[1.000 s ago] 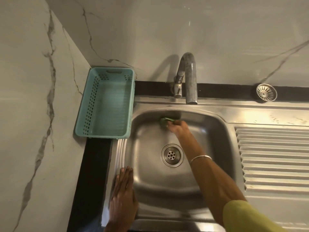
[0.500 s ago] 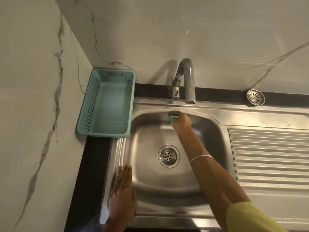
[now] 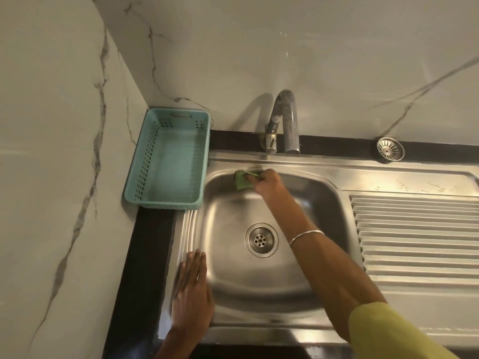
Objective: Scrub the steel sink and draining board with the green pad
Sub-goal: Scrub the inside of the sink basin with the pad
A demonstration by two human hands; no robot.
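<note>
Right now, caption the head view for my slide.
Right hand scrubs the sink's back wall with green pad; left hand rests flat on rim.

A black counter (image 3: 147, 255) carries the steel sink (image 3: 324, 177), a teal basket (image 3: 168, 161) and a strainer (image 3: 390, 149).

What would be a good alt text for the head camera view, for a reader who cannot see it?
A right hand presses a green pad against the back wall of a steel sink, just below the tap. The left hand rests flat on the sink's left rim; a blue basket stands in the corner.
</note>
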